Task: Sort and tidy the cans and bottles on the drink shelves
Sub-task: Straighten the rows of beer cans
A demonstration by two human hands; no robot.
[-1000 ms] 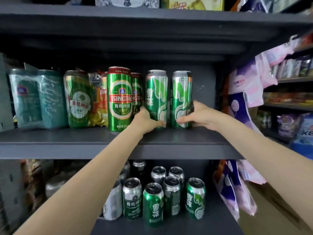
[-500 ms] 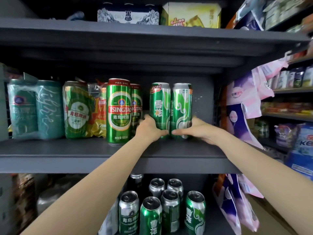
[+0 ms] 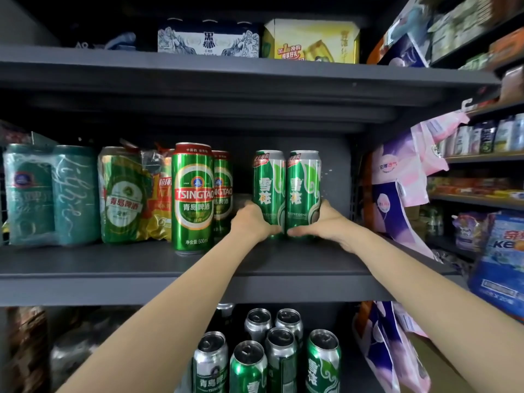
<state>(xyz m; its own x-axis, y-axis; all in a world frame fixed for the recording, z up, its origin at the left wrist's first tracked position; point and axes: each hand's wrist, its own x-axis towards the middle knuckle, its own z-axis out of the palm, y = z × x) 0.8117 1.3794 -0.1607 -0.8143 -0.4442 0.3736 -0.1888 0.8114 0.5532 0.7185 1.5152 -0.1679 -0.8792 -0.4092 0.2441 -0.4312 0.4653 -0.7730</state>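
On the middle shelf (image 3: 85, 265), toward its right end, the left hand (image 3: 249, 222) grips one Snow can (image 3: 268, 191) and the right hand (image 3: 326, 225) grips the other Snow can (image 3: 303, 194). The cans touch; pushed unevenly, one may tip backward.

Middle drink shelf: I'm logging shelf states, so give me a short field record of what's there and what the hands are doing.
shelf: middle shelf, dark grey
left hand: grips left Snow can near its base
right hand: grips right Snow can near its base
held cans: upright, side by side, labels forward
neighbours: two Tsingtao cans, one behind the other
far left: wrapped can packs
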